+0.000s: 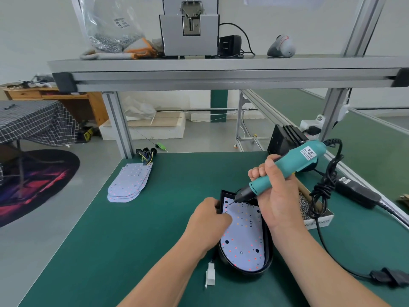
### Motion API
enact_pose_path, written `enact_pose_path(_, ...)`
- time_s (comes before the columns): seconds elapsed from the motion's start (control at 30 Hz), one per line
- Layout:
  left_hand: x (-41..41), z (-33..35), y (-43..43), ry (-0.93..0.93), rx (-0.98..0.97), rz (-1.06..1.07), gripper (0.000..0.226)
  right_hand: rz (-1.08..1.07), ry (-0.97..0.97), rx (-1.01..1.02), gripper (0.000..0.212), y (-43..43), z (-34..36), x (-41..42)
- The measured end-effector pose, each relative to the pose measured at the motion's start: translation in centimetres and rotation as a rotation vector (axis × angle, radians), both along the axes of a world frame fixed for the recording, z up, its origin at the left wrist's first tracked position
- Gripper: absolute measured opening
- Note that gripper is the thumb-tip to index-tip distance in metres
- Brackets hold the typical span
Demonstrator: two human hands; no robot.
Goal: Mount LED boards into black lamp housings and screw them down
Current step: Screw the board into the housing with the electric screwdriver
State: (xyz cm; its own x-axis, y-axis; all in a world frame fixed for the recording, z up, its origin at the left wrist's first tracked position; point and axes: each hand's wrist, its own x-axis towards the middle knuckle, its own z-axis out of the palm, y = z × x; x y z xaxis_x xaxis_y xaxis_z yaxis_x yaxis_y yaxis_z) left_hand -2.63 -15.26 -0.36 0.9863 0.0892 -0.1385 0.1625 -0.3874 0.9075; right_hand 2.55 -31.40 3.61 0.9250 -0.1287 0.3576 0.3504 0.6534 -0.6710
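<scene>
The LED board sits in the black housing on the green mat, its long axis pointing away from the person, rounded end nearest. The left hand clasps the housing's far-left edge. The right hand grips a teal screwdriver, bit on the board's far corner, partly blocking the screw box.

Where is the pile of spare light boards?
Head view: the pile of boards lies far left on the green table, beside a bundle of wires, left of the black housing.
</scene>
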Motion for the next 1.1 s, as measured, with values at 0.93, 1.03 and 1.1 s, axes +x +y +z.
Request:
enact_pose_path(0.93,-0.1,0.1,-0.1,-0.03,0.028,0.025,0.029,0.116,-0.15,-0.466,0.021,2.0,1.2,-0.3)
enact_pose_path(1.03,-0.2,0.2,-0.1,-0.023,0.017,0.031,0.026,0.152,-0.146,-0.523,0.026,2.0,1.4,-0.5)
enact_pose_path(1.1,-0.2,0.1,-0.1,-0.02,0.021,0.022,0.017,0.163,-0.139,-0.547,0.021,2.0,1.4,-0.5)
